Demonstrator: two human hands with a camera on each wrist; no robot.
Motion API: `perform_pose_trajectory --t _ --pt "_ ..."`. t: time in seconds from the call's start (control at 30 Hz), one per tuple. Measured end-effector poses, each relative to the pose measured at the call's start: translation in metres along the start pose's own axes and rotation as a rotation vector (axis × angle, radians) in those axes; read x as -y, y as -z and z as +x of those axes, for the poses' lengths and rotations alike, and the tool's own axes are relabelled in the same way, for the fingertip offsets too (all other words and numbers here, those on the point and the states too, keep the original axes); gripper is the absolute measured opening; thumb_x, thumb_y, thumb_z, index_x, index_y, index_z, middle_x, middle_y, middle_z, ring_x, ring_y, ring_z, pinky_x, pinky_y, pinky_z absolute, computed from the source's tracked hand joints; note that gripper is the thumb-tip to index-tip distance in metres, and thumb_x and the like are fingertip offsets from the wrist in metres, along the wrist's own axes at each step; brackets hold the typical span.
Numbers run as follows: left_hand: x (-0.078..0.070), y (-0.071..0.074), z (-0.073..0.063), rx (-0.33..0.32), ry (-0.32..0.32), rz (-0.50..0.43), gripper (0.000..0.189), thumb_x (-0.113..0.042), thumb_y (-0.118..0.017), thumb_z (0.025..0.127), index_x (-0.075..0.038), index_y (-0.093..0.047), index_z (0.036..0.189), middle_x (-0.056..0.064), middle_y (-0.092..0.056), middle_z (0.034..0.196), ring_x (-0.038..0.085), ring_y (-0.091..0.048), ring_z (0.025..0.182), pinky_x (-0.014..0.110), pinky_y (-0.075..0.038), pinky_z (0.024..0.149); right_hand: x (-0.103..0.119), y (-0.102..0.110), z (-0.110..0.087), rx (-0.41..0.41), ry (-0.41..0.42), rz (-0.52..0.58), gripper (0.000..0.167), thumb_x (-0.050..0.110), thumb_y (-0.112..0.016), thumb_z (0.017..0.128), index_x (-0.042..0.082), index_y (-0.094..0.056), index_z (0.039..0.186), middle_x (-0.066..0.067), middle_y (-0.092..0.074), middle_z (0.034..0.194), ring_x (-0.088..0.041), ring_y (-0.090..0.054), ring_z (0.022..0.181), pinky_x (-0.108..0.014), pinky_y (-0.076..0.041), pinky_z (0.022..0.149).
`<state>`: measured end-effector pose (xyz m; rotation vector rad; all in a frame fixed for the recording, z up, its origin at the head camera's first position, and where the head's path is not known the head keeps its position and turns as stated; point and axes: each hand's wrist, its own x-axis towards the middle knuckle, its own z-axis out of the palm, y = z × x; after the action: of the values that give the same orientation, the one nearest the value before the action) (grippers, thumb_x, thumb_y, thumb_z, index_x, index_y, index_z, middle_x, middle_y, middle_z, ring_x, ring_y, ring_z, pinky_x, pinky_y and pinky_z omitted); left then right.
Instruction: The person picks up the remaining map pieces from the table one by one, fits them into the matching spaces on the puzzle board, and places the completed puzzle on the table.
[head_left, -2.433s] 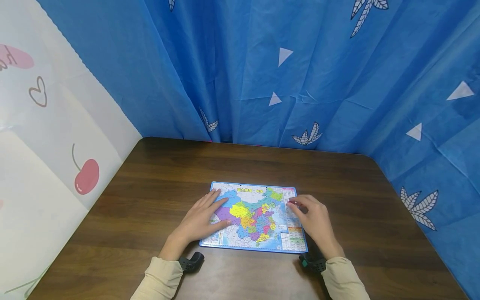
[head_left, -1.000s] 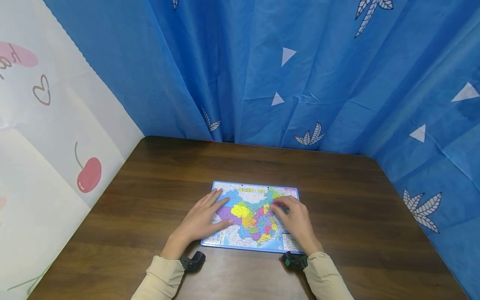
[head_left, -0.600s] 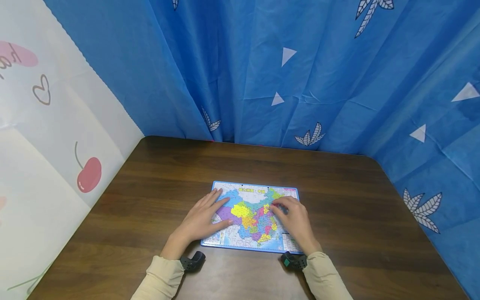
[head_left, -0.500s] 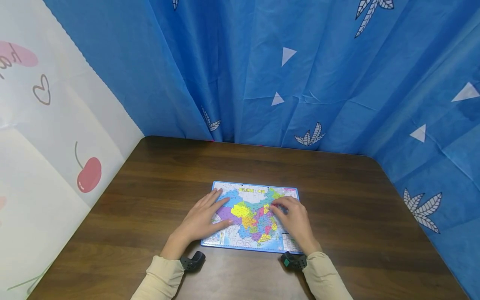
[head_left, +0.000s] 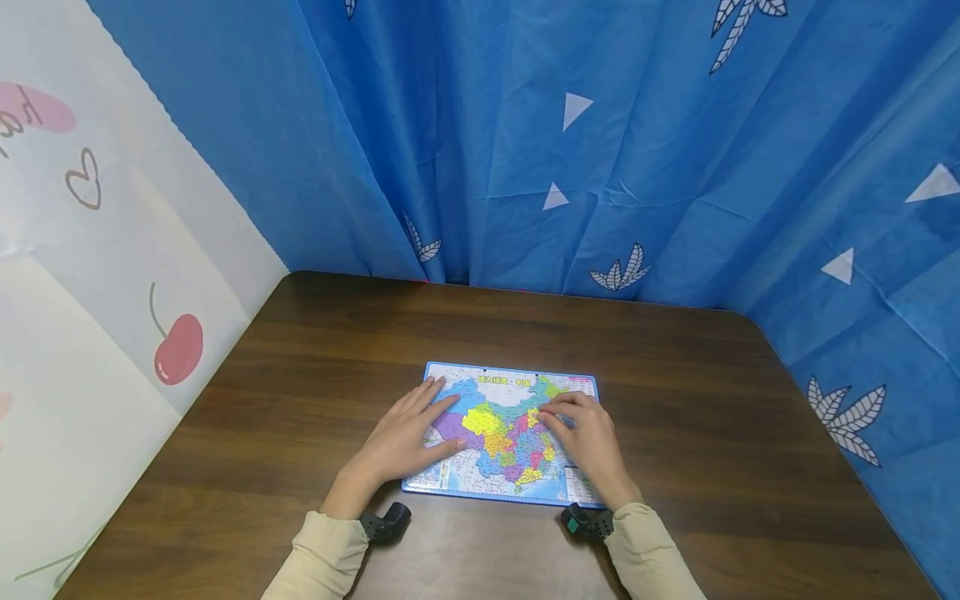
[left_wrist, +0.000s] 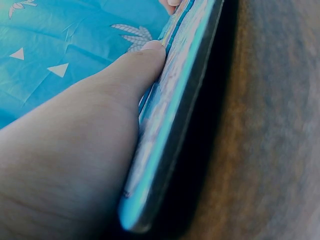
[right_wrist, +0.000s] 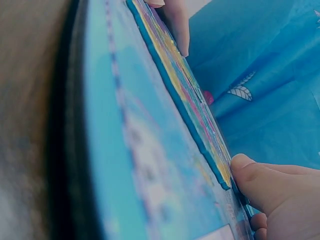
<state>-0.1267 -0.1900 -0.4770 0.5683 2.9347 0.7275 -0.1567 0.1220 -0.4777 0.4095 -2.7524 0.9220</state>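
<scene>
A map puzzle board (head_left: 487, 486) with a blue rim lies on the table, its raised coloured pieces forming a map of China. My left hand (head_left: 401, 433) rests spread over its left part, and the left wrist view shows the thumb (left_wrist: 145, 62) along the raised pieces. My right hand (head_left: 588, 437) is over the right part, thumb and index finger bent together in a pinch at the yellow and pink pieces near the coast. Those fingertips hide the small pink puzzle piece. In the right wrist view the right thumb (right_wrist: 245, 167) touches the edge of the raised pieces (right_wrist: 187, 95).
A dark brown wooden table (head_left: 352, 333) surrounds the board. Behind and to the right hangs a blue curtain (head_left: 510, 150) with white triangles and leaves; a white sheet (head_left: 112, 250) with a cherry print is on the left. Each wrist wears a black strap device (head_left: 386, 523).
My right hand has moved left from the board's right margin onto the map, carrying a small pink piece. The pink now no longer shows at its fingertips. The left hand stays put.
</scene>
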Motion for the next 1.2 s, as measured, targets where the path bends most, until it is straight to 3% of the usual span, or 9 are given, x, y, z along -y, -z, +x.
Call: perform_pose_trajectory --t 0.27,0.43,0.67,0.93,1.2 --pt "0.001 0.000 -0.001 -0.001 0.002 0.005 0.079 -0.068 -0.058 0.093 -0.025 -0.043 0.159 0.004 -0.021 0.173 0.028 -0.014 0.161 0.057 -0.020 0.127 0.002 -0.001 -0.001 0.027 -0.018 -0.026 0.021 0.027 -0.085 0.087 0.015 -0.084 0.105 -0.001 -0.069 0.106 -0.021 -0.062 0.102 -0.041 -0.056 0.087" --pt "0.000 0.000 -0.001 0.001 0.003 0.000 0.079 -0.068 -0.059 0.093 -0.026 -0.043 0.159 0.004 -0.021 0.173 0.028 -0.014 0.161 0.057 -0.020 0.127 0.002 0.001 -0.005 0.034 0.020 -0.040 0.022 0.027 -0.084 0.088 0.015 -0.083 0.107 -0.001 -0.069 0.108 -0.021 -0.061 0.103 -0.039 -0.055 0.084" --pt "0.000 -0.001 0.001 0.004 0.003 0.001 0.080 -0.068 -0.058 0.093 -0.026 -0.042 0.159 0.004 -0.020 0.173 0.027 -0.013 0.161 0.057 -0.019 0.127 -0.004 0.003 -0.013 0.041 0.086 -0.098 0.028 0.030 -0.081 0.091 0.018 -0.079 0.116 0.000 -0.071 0.123 -0.024 -0.062 0.120 -0.049 -0.056 0.100" --pt "0.000 -0.003 0.002 -0.003 -0.004 0.000 0.079 -0.068 -0.058 0.094 -0.026 -0.042 0.159 0.004 -0.020 0.173 0.027 -0.013 0.161 0.056 -0.019 0.127 -0.009 0.005 -0.019 0.032 0.134 -0.053 0.030 0.031 -0.079 0.093 0.018 -0.077 0.120 0.001 -0.071 0.128 -0.022 -0.061 0.124 -0.049 -0.054 0.103" --pt "-0.003 -0.007 0.000 -0.017 0.000 -0.044 0.080 -0.069 -0.056 0.095 -0.025 -0.041 0.160 0.003 -0.019 0.173 0.026 -0.012 0.161 0.055 -0.018 0.128 -0.019 0.020 -0.032 -0.030 0.058 -0.026 0.040 0.026 -0.074 0.097 0.018 -0.068 0.135 -0.006 -0.066 0.139 -0.031 -0.058 0.133 -0.059 -0.049 0.106"
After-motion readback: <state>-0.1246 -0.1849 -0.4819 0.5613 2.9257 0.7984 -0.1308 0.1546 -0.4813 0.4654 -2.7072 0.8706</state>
